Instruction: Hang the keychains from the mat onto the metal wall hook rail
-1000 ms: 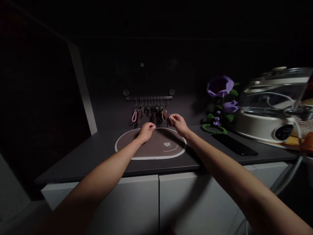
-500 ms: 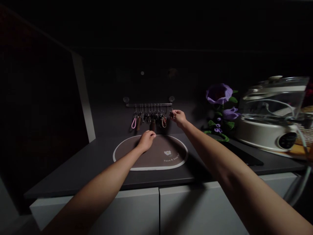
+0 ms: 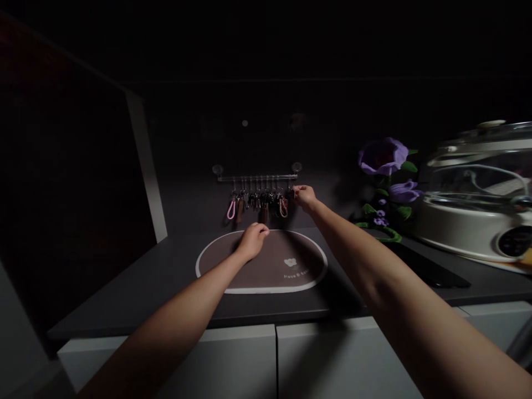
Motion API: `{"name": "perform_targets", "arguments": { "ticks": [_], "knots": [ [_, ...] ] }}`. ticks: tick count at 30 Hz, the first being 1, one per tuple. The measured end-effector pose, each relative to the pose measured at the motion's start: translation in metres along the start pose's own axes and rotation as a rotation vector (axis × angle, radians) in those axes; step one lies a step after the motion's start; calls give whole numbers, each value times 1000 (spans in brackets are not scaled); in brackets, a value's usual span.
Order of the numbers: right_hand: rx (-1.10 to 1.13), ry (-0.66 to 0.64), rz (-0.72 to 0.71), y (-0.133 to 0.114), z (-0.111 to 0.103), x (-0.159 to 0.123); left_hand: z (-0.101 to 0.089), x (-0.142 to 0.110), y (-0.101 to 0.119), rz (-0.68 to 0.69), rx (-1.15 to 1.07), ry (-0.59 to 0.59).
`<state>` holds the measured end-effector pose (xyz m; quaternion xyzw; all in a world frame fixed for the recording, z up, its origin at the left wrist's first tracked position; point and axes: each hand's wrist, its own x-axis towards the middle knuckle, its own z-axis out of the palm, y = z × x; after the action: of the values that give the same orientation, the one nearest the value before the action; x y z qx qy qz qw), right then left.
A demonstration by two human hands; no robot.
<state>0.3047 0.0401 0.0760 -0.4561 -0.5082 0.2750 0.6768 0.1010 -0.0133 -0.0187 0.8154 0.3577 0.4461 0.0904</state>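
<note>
Just under the right end of a clear hook rail (image 3: 257,178), my right hand (image 3: 306,197) pinches a small dark keychain-like item (image 3: 293,193), mostly covered by the fingers. My left hand (image 3: 251,243) is held above the brown oval mat (image 3: 224,260), its fingers curled together; whatever may be in them is hidden. Several keys and keychains (image 3: 254,200) hang from the rail's hooks. Among them are a pink loop strap (image 3: 231,209), a brown tag (image 3: 240,210) and a beige braided loop (image 3: 283,207).
The mat lies on a dark counter (image 3: 137,282) above white cabinet doors (image 3: 233,360). To the right stand purple artificial flowers (image 3: 384,158), a flat black panel (image 3: 436,269) and a cream appliance with a clear cover (image 3: 461,224). A pale upright panel (image 3: 145,166) borders the counter's left side.
My right hand has moved slightly closer to the rail's right end with the small dark item. My left hand keeps its curled pose over the mat. The view has shifted slightly left.
</note>
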Motion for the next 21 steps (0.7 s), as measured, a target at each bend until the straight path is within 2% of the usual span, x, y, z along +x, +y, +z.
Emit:
{"name": "perform_targets", "arguments": {
  "ticks": [4,11,16,17,21],
  "knots": [
    [-17,23,64,6,-1,-1,0,0,0,-7,8,6],
    [-71,56,17,14,-4,-3,-1,0,-5,2,20,12],
    [-213,252,-44,15,-7,-25,-10,1,-1,-26,-11,45],
    [-212,247,-55,13,-5,-35,-13,2,2,-44,-31,56],
    [-57,42,-120,-1,3,-85,-33,10,23,-77,-152,71]
  ]
}}
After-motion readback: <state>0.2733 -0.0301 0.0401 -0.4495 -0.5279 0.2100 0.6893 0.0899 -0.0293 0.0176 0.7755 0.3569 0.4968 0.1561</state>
